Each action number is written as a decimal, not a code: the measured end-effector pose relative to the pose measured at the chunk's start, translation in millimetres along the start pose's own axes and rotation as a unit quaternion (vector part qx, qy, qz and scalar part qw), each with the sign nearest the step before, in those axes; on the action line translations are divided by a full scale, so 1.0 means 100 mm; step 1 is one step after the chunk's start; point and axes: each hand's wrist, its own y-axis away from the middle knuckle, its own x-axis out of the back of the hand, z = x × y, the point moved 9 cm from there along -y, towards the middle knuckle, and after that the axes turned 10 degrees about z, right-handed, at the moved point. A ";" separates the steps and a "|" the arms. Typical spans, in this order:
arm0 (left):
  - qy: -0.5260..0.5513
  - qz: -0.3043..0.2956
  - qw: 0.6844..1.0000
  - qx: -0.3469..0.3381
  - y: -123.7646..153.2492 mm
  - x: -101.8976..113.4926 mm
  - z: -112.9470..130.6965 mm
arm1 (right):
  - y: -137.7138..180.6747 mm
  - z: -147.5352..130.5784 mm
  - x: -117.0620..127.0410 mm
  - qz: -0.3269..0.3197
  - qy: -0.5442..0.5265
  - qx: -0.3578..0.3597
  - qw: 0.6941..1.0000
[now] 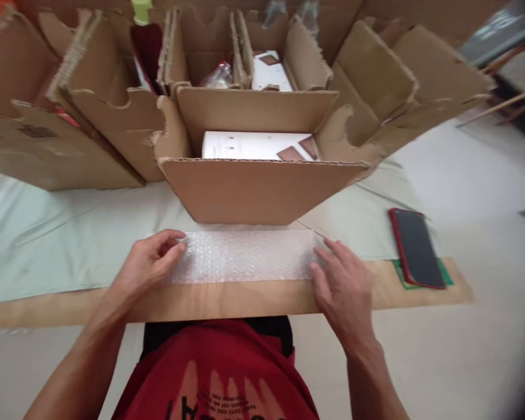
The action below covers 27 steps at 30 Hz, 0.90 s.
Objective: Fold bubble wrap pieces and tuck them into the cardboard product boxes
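Note:
A flat strip of clear bubble wrap (pixel 245 256) lies along the front edge of the table, between my two hands. My left hand (pixel 153 259) has its thumb and index finger closed at the strip's left end, the other fingers curled under. At the opposite end, my right hand (pixel 343 280) holds the wrap's edge with thumb and fingertips, slightly blurred. Just beyond the strip stands an open cardboard bin (pixel 262 189), with a white box (pixel 249 146) with brown markings inside it.
More cardboard bins (pixel 100 128) stand in a row behind, some holding packaged items, among them another white box (pixel 269 73). A phone in a red case (pixel 420 248) rests on a green item (pixel 402 277) at the table's right. Pale green cloth (pixel 70 233) covers much of the wooden tabletop (pixel 254 300).

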 end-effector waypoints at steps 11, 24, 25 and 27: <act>0.077 -0.113 0.989 -0.054 0.11 -0.41 0.39 | -0.15 -1.37 -0.76 -0.074 -0.181 0.200 0.960; -0.147 0.158 0.976 -0.005 0.16 0.54 -0.19 | -0.40 0.26 -0.37 -0.001 -0.038 0.027 0.999; -0.201 0.161 0.966 0.004 0.17 0.56 -0.25 | -0.43 0.26 -0.44 -0.016 -0.022 0.035 0.999; -0.260 0.144 0.955 0.019 0.17 0.50 -0.35 | -0.47 0.23 -0.59 -0.055 -0.005 0.040 0.998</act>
